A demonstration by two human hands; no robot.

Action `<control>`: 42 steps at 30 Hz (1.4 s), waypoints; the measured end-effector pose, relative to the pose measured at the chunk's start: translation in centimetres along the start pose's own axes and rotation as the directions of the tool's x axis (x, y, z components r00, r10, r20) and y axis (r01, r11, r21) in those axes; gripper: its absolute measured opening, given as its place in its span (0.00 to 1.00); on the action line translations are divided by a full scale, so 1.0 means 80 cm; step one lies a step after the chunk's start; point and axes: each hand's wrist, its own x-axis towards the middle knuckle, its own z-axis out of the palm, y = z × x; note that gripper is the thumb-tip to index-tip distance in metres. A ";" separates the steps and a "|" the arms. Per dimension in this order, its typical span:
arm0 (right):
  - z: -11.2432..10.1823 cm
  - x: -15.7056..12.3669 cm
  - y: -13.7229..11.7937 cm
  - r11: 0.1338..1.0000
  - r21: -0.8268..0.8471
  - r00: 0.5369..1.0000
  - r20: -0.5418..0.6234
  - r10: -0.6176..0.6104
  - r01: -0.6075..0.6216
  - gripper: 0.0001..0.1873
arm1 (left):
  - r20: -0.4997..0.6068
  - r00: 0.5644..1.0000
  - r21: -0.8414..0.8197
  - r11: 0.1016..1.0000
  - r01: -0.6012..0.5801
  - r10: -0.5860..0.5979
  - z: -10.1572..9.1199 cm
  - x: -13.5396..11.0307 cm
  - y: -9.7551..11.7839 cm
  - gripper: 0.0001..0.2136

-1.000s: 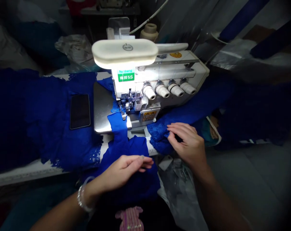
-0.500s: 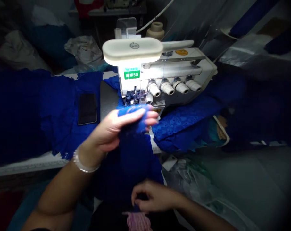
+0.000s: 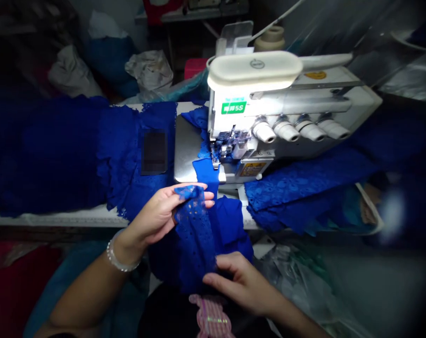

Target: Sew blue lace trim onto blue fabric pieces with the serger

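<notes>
A strip of blue lace fabric (image 3: 195, 234) hangs from my left hand (image 3: 160, 211), its upper end gripped between thumb and fingers just in front of the sewing machine (image 3: 230, 122). Lower down, my right hand (image 3: 241, 281) has its thumb over the strip's right edge, with the other fingers curled at that edge and partly hidden. Plain blue fabric (image 3: 208, 173) lies on the metal plate (image 3: 186, 150) by the presser foot and drapes over the table's front edge. The machine's lamp (image 3: 255, 70) lights this spot.
A dark phone (image 3: 154, 152) rests on blue lace cloth (image 3: 121, 145) left of the machine. More blue lace (image 3: 290, 183) is heaped to the right. A thread cone (image 3: 269, 40) stands behind the machine. Plastic bags (image 3: 297, 277) lie below, to the right.
My left hand has come down and away from the needle area, with the lace now hanging open from it. My right hand has moved up to the lace's edge. The view has shifted left.
</notes>
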 end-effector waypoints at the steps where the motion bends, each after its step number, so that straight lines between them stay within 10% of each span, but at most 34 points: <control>1: -0.001 -0.002 0.004 0.999 -0.054 0.998 -0.059 -0.010 0.007 0.16 | 0.008 1.000 0.005 1.000 0.006 -0.006 -0.005 0.000 -0.001 0.13; 5: -0.011 0.012 -0.004 0.990 -0.047 0.887 -0.441 -0.138 0.131 0.26 | 0.063 0.997 0.010 0.999 0.035 -0.035 -0.004 -0.002 -0.015 0.10; 11: 0.002 0.038 -0.023 0.912 0.400 0.964 -0.265 0.018 0.092 0.20 | 0.012 0.999 0.049 0.998 0.036 -0.037 0.005 -0.002 -0.020 0.13; 16: 0.002 0.039 -0.020 0.973 0.139 0.903 -0.415 -0.109 0.182 0.10 | 0.019 0.985 0.315 0.934 -0.170 0.173 -0.001 -0.005 -0.004 0.11; 18: -0.007 0.048 -0.021 0.962 -0.077 0.782 -0.567 -0.260 0.264 0.08 | 0.080 0.901 0.537 0.743 -0.398 0.425 0.001 0.003 0.012 0.08; 21: -0.025 0.071 -0.023 0.918 -0.267 0.572 -0.720 -0.393 0.294 0.06 | 0.276 0.643 0.760 0.248 -0.601 0.715 0.005 0.031 0.035 0.06; 25: -0.037 0.088 -0.021 0.942 -0.091 0.663 -0.689 -0.294 0.324 0.07 | 0.421 0.522 0.842 -0.107 -0.528 0.742 0.001 0.069 0.039 0.05; 36: -0.025 0.066 -0.023 0.953 -0.007 0.654 -0.726 -0.214 0.303 0.11 | 0.304 0.581 0.912 -0.054 -0.407 0.755 0.000 0.051 0.024 0.04; 42: -0.028 0.066 -0.018 0.954 0.002 0.734 -0.639 -0.230 0.301 0.09 | 0.319 0.666 0.948 -0.218 -0.233 0.674 0.005 0.052 0.029 0.05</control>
